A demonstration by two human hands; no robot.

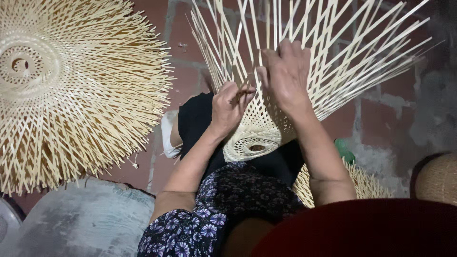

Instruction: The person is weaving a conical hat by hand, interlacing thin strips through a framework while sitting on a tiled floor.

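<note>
Fingers of your left hand [228,107] pinch together on one thin strip [242,94] at the weave's edge, while your right hand [288,76] lies spread, fingers a little apart, pressed flat against the crossed slats — it seems to steady the lattice so the pinched strip can be worked between its neighbours. That half-woven bamboo piece [266,128] rests on your lap, its tight round centre [254,146] low against your dark trousers [200,119] and the loose slats fanning up and away from you.

A finished woven disc [71,85] lies on the brick floor [381,123] to your left, well apart. A grey sack [85,219] lies below it. To your right sit another woven piece [364,183] and a rounded basket [438,178], with something green [343,150] beside your forearm. The long free slats crowd around both hands — they hide parts of your fingertips.
</note>
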